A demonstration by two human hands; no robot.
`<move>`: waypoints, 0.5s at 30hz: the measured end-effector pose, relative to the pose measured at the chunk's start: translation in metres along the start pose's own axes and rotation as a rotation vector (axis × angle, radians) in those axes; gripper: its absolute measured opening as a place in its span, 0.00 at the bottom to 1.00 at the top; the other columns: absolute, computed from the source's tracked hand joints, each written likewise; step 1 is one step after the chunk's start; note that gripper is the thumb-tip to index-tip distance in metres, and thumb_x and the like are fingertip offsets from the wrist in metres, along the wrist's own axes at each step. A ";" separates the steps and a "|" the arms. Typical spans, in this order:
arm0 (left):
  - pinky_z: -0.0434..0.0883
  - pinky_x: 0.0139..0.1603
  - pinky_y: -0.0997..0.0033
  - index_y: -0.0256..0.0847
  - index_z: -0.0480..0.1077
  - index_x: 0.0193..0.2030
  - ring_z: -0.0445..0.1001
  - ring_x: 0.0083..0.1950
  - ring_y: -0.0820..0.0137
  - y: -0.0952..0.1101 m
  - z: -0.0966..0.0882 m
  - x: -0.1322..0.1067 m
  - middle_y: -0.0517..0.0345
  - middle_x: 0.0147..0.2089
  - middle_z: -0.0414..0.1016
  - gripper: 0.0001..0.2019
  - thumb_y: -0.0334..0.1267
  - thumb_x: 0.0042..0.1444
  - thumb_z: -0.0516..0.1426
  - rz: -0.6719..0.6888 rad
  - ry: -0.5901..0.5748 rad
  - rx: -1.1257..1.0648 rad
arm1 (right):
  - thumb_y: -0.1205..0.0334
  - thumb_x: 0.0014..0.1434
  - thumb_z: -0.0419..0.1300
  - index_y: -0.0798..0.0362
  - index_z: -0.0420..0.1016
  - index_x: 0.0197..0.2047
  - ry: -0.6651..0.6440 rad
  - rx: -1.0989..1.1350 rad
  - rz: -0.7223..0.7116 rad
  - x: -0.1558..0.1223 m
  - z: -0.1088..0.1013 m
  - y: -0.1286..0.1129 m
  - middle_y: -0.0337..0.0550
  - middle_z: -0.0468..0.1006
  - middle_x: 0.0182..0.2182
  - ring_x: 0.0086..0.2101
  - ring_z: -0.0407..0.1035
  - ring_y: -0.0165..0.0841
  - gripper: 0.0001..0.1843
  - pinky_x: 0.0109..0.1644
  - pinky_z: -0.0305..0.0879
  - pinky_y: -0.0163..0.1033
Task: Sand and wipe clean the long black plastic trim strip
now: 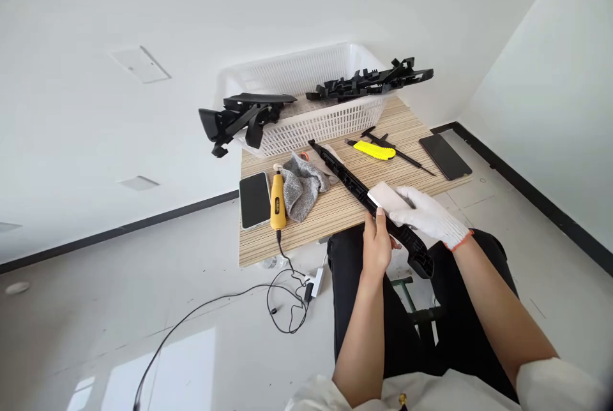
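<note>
A long black ribbed plastic part (353,185) slants from the table's middle down over my lap. Bare and closed, my left hand (377,246) grips it from beneath near its lower half. My right hand (428,213) wears a white knit glove with an orange cuff edge. It is closed on a whitish flat block (384,197), held against the upper side of the black part; I cannot tell what the block is. A grey cloth (304,189) lies crumpled left of the part. Near its right side rests a yellow utility knife (375,150).
A white plastic basket (325,122) holds black plastic parts (364,83) that jut over its rim. A corded yellow rotary tool (278,203) and a phone (255,201) lie left, black calipers (402,152) and a second phone (445,157) right. Its cable (230,296) trails across the floor.
</note>
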State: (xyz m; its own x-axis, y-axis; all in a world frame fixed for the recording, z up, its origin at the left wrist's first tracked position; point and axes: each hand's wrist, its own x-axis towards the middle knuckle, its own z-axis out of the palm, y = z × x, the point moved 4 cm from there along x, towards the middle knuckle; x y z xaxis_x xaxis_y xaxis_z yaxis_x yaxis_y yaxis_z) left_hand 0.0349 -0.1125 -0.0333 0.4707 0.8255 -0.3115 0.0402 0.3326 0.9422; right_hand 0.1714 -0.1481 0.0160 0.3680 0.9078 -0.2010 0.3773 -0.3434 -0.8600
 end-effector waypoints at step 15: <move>0.62 0.16 0.80 0.39 0.68 0.43 0.62 0.15 0.78 0.004 -0.003 0.007 0.71 0.17 0.59 0.22 0.59 0.63 0.51 0.038 0.123 0.047 | 0.46 0.64 0.52 0.44 0.60 0.69 -0.156 -0.371 -0.232 0.001 -0.021 0.005 0.49 0.75 0.52 0.43 0.75 0.44 0.32 0.43 0.71 0.46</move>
State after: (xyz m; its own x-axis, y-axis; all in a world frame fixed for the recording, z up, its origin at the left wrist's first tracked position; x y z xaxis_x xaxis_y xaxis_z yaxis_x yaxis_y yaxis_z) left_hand 0.0357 -0.1043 -0.0320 0.3611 0.8878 -0.2852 0.0673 0.2802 0.9576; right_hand 0.1918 -0.1537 0.0219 0.1165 0.9865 -0.1155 0.7235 -0.1640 -0.6706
